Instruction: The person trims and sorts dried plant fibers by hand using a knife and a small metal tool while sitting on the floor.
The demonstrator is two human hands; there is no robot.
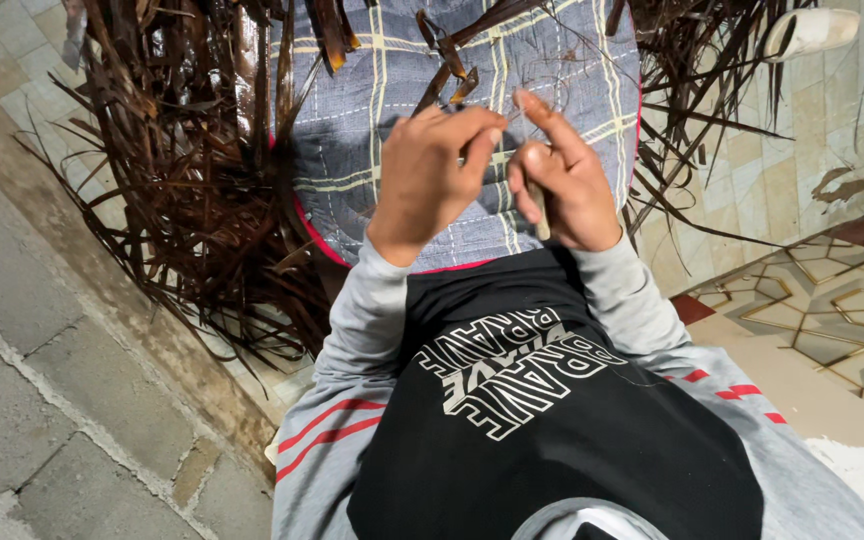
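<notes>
My left hand [434, 175] is raised over my lap, fingers pinched on a thin dark brown dried leaf strip [444, 75] that runs up and away from me. My right hand [560, 178] sits close beside it, fist closed around a small tool with a pale handle [539, 212], index finger stretched toward the strip. Both hands hover above a grey checked cloth [372, 110] spread over my legs. The tool's working end is hidden behind my fingers.
A big heap of dark dried leaf strips [192, 170] lies to the left, more strips [692, 80] at the upper right. A pale sandal [812, 30] rests on the tiled floor [822, 290]. A concrete step [42, 380] runs along the left.
</notes>
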